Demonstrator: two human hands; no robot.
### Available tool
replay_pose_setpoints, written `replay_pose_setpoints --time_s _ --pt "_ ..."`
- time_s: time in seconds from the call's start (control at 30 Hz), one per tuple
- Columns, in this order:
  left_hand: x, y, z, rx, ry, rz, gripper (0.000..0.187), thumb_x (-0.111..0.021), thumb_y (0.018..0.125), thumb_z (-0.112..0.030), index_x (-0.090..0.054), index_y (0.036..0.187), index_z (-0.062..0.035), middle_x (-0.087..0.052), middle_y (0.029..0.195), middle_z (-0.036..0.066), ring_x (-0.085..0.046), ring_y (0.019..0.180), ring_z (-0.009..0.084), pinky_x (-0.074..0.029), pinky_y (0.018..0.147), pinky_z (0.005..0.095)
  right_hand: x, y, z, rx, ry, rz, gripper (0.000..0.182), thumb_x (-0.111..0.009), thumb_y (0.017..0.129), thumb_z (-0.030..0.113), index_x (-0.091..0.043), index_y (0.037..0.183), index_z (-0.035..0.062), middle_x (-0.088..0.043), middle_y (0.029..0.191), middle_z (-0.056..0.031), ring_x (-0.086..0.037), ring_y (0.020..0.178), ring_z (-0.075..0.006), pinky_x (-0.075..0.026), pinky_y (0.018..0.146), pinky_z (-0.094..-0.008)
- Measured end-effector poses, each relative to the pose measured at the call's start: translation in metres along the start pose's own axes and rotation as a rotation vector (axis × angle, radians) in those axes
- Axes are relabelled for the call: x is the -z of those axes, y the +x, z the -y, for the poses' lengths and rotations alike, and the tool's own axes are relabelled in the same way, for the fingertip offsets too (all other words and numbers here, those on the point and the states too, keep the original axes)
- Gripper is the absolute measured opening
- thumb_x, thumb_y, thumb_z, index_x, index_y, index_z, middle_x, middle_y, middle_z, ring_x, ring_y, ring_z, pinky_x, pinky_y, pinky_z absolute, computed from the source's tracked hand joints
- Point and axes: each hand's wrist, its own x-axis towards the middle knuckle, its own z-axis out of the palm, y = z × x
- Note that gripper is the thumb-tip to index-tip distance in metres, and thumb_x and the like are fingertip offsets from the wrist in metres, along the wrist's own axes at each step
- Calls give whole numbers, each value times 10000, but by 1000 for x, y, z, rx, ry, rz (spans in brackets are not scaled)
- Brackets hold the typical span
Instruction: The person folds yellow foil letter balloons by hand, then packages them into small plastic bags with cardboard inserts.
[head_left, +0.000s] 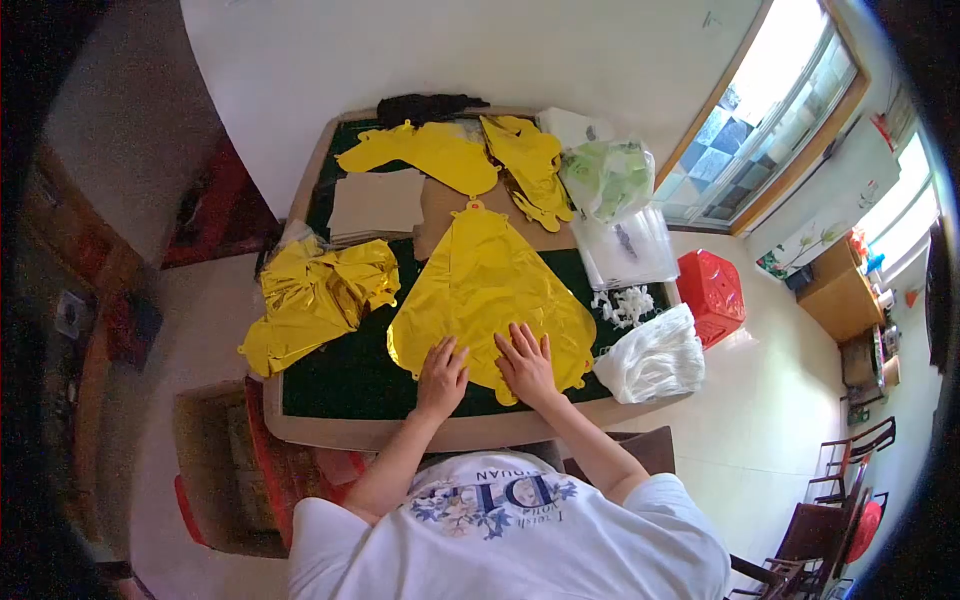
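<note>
A flat, bell-shaped gold foil balloon (480, 275) lies spread on the dark green table top, its narrow end pointing away from me. My left hand (442, 376) rests on its lower left edge, fingers stretched out. Flat on the foil near the bottom edge lies my right hand (525, 366), fingers spread. Neither hand grips anything. To the left is a crumpled heap of shiny gold foil (325, 290). Beyond the balloon lie more flat gold foil pieces, one at the back left (425, 152) and a folded one at the back right (530, 170).
A stack of greyish cardboard sheets (377, 202) sits at the back left. On the right are clear plastic bags (625, 250), small white pieces (625, 306) and a bundle of white string (655, 355). A red stool (711, 297) stands beside the table.
</note>
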Motion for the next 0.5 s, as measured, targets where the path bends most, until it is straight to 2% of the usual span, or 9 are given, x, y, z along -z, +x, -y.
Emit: replay_pose_setpoints --time_s 0.37,0.5 --pt "0 -1 -1 -18 25 -9 323 -643 819 -132 -597 1123 -35 -510 1262 188 -467 1211 351 -354 1044 452 -2 0 -1 -10 -22 -31 458 -561 901 315 -491 1342 214 -411 1430 -107 -330 1354 -290 -209 1085 -563" --pt "-2 -1 0 6 -2 -15 263 -630 835 -126 -626 1083 -40 -520 1259 171 -456 1235 316 -333 1063 448 -2 0 -1 -14 8 7 463 -530 914 331 -463 1355 207 -368 1451 -124 -299 1368 -302 -179 1090 -581"
